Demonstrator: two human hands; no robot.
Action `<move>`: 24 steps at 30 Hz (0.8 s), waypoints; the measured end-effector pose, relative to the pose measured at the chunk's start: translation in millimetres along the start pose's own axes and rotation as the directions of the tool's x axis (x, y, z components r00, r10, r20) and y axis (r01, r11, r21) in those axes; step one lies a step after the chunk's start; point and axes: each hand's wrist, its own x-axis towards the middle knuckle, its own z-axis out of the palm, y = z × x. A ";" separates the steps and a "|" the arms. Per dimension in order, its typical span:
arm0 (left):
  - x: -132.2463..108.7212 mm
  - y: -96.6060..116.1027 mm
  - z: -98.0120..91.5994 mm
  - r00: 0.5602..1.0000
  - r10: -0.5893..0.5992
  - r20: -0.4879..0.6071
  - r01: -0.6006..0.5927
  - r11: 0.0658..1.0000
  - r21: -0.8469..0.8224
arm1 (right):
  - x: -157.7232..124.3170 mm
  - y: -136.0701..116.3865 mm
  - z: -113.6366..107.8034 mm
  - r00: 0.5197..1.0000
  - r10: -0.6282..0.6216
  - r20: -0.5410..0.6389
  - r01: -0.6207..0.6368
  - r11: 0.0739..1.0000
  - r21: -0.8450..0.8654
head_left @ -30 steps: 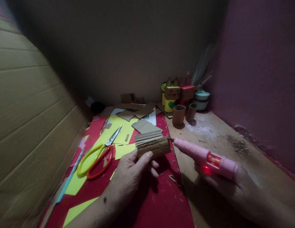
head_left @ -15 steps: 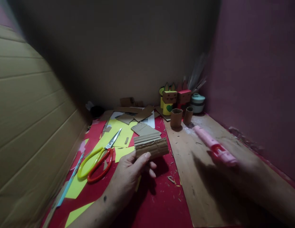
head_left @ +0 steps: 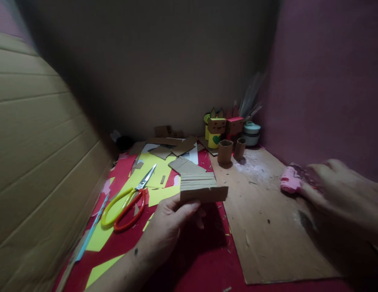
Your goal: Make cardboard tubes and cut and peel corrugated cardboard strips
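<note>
My left hand (head_left: 176,219) is closed on a folded piece of corrugated cardboard (head_left: 204,195), thumb on the near face and fingers beneath. Bare ridges show on its upper flap, and it is held above the red table cover. At the far right, my right hand (head_left: 338,190) is around a pink glue gun (head_left: 290,179), low over the brown cardboard sheet (head_left: 264,235) by the wall. Motion blur softens the fingers there. Scissors (head_left: 128,209) with one yellow and one red handle lie left of my left hand.
Two cardboard tubes (head_left: 225,152) stand on the sheet's far end. Behind them are a yellow cat figure (head_left: 217,132), a red one (head_left: 234,125) and a lidded teal pot (head_left: 251,134). Cardboard scraps (head_left: 184,146) and yellow paper (head_left: 155,178) cover the left. A large cardboard panel (head_left: 39,162) borders the left side.
My right hand has swung right with the glue gun and lowered it toward the sheet near the wall. The cardboard piece has shifted slightly right and tilted, hiding its glue line.
</note>
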 end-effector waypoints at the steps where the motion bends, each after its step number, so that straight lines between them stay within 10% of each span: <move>1: -0.3 -0.3 0.4 1.000 -0.005 0.014 0.006 1.000 -0.010 | 0.8 -15.3 -5.3 0.999 0.008 0.034 -0.009 1.000 0.023; 3: -1.3 -1.0 1.9 0.999 -0.008 0.051 0.010 0.999 -0.043 | 3.9 -47.8 -8.5 0.977 -0.104 0.185 0.023 0.918 0.395; 6: -3.4 -1.8 4.1 0.991 -0.002 0.132 0.014 0.995 -0.095 | 9.4 -87.4 4.7 0.768 -0.269 0.582 -0.346 0.590 0.729; 9: -4.4 -1.5 5.3 0.983 -0.010 0.186 0.029 0.994 -0.102 | 10.1 -107.3 24.5 0.668 -0.428 0.609 -0.525 0.310 0.793; 15: -0.6 0.6 7.2 0.985 -0.119 0.125 0.131 0.987 -0.091 | -1.7 -114.7 35.4 0.711 -0.378 0.593 -0.553 0.221 0.803; 20: 1.1 -3.9 5.3 0.979 -0.198 0.055 0.200 0.978 -0.052 | -12.4 -115.9 32.8 0.859 -0.448 0.250 -0.103 0.328 0.939; 24: 0.9 -7.7 2.3 0.979 -0.199 0.045 0.199 0.980 0.016 | -18.2 -114.3 37.0 0.861 -0.503 0.068 0.128 0.345 0.930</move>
